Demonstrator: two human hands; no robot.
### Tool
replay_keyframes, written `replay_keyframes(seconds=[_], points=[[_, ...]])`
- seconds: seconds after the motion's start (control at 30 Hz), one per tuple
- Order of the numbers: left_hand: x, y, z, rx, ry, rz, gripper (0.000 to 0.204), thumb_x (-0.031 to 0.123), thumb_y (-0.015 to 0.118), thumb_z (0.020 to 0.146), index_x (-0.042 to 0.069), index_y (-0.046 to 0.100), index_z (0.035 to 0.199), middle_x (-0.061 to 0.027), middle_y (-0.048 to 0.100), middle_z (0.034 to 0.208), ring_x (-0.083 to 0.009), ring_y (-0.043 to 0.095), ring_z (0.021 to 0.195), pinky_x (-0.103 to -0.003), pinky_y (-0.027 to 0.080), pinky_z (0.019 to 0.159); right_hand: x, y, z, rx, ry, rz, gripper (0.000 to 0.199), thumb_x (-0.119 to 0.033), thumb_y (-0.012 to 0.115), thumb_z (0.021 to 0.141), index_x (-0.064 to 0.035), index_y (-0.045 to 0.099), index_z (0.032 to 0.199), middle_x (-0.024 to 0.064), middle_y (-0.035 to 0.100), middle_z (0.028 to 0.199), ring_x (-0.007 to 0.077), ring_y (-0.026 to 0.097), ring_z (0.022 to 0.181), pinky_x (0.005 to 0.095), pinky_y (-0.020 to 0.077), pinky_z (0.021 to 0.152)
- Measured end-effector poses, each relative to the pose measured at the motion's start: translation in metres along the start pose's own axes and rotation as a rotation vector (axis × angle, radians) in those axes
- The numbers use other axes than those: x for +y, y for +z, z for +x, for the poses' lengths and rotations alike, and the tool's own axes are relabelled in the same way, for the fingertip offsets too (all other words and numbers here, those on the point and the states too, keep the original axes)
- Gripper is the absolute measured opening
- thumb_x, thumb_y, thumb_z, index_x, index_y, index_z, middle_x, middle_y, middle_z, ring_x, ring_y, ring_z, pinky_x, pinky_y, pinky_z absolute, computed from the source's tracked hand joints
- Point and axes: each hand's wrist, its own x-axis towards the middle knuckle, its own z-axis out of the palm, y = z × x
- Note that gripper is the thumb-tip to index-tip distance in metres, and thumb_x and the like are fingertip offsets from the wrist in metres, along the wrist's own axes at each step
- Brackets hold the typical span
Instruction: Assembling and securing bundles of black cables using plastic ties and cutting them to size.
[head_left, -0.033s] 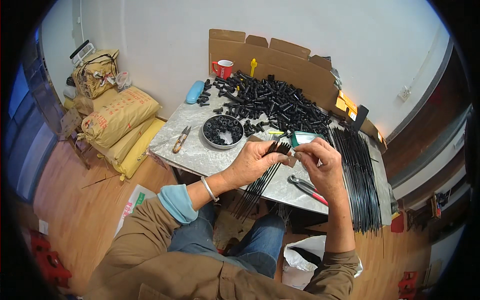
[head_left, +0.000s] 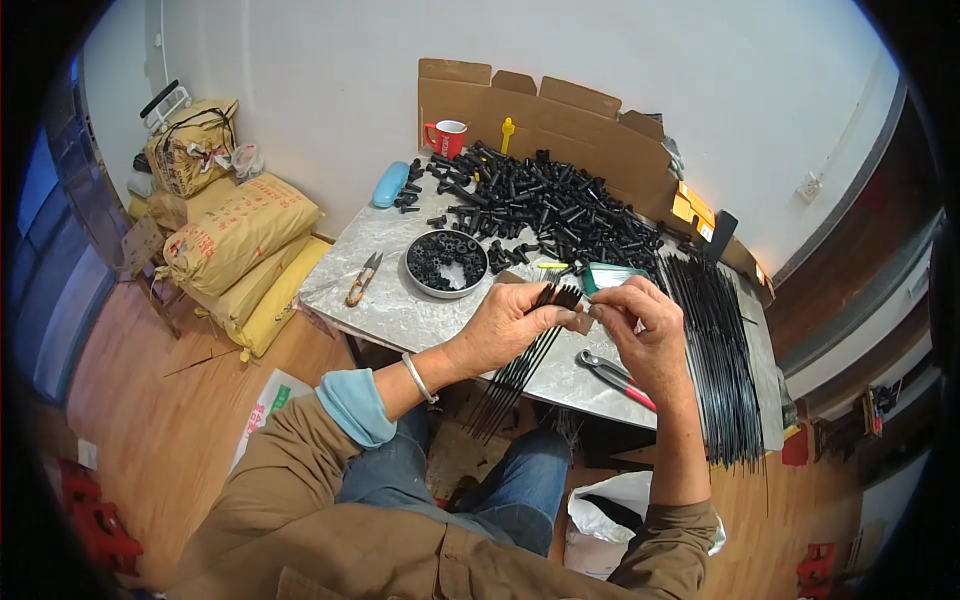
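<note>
Left hand [head_left: 505, 325] clamped on one bundle of thin black rods [head_left: 520, 365], too many to count, above the table's near edge. Right hand [head_left: 640, 320] fingertips pinched at the bundle's top. One bowl [head_left: 447, 263], one red mug [head_left: 448, 138], one pliers [head_left: 612, 377], one snips [head_left: 362, 278] on the table [head_left: 400, 310].

Left hand [head_left: 505, 325] around a bundle of thin black rods [head_left: 520, 365]; right hand [head_left: 645, 330] pinching its upper end.
</note>
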Motion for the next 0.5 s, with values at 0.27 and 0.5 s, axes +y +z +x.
replay_keyframes(seconds=[0.27,0.5], points=[[0.0007,-0.0021,0.0005,-0.05,-0.051,0.03,0.018,0.009,0.057,0.094,0.0,0.067,0.106,-0.0069,0.07,0.094,-0.0125,0.066,0.091,-0.027,0.052,0.084,-0.0003,0.0013,0.0008,0.005,-0.009,0.048,0.012,0.004,0.069,0.077,-0.0011,0.069,0.088,0.0034,0.056,0.072,0.0089,0.051,0.06,0.0234,0.0409,0.054],[0.0003,-0.002,0.0012,-0.057,-0.057,0.027,0.019,0.011,0.057,0.094,0.0,0.066,0.106,-0.0066,0.07,0.094,-0.0122,0.065,0.092,-0.027,0.051,0.084,-0.0031,0.0008,-0.0003,0.061,-0.04,-0.062,0.011,-0.004,0.074,0.076,-0.0031,0.069,0.085,0.0053,0.06,0.07,0.0138,0.059,0.056,0.0258,0.0461,0.051]])
